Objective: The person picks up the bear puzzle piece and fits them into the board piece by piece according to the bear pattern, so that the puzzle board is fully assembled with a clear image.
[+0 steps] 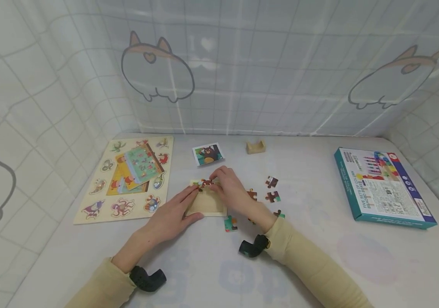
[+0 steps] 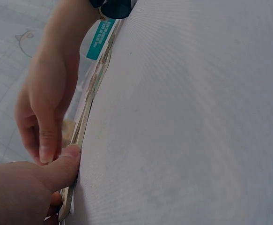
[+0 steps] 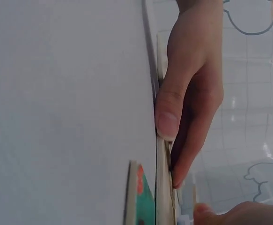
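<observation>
On the head view I have the wooden tray (image 1: 206, 204) between the two hands. The left hand (image 1: 171, 216) lies along its left side, fingers mostly straight and spread, thumb at the near corner. The right hand (image 1: 232, 190) has its fingers bent over the far part, just beside some bear pieces (image 1: 206, 183). Beyond the fingertips I see a bear card (image 1: 208, 154) and a small wooden holder (image 1: 256, 147); loose puzzle pieces (image 1: 273, 196) lie to the right of the right-hand fingers. Well left of the left fingers is a sea-animal board (image 1: 105, 216); far right of the right fingers, a teal box (image 1: 389, 188).

On the left wrist view I get the left thumb against the tray's edge, the right thumb and fingers closed together just above it.

On the right wrist view I read a thin piece (image 3: 195, 193) pinched in the right fingertips, near the left fingers resting on the tray.
</observation>
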A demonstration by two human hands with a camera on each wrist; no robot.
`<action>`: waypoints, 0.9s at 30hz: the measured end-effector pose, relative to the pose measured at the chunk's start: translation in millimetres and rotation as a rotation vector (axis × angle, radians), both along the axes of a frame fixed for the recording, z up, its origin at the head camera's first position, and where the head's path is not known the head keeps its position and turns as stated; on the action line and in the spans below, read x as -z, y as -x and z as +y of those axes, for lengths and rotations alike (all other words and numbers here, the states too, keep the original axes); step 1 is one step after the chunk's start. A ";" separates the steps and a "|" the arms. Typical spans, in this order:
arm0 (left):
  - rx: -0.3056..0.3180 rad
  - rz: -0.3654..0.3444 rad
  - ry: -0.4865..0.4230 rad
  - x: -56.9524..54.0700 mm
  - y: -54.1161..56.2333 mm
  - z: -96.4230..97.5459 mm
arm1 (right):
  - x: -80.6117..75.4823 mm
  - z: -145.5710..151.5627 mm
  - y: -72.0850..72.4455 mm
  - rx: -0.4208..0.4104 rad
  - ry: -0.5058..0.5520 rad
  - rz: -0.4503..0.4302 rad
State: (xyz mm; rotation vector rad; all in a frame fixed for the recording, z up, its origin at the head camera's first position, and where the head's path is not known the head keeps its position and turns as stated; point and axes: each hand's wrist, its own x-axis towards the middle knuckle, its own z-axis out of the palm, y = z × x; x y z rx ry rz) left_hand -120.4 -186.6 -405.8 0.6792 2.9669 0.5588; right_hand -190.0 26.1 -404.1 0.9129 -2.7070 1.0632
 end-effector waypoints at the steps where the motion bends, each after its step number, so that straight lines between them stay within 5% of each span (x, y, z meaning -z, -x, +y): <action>1: 0.000 0.000 -0.001 -0.3 -0.1 0.1 | 0.9 -0.4 -0.2 0.001 -0.007 -0.007; 27: 0.003 0.018 -0.015 -1.2 -0.9 1.8 | 8.7 0.5 -1.0 -0.001 -0.026 0.044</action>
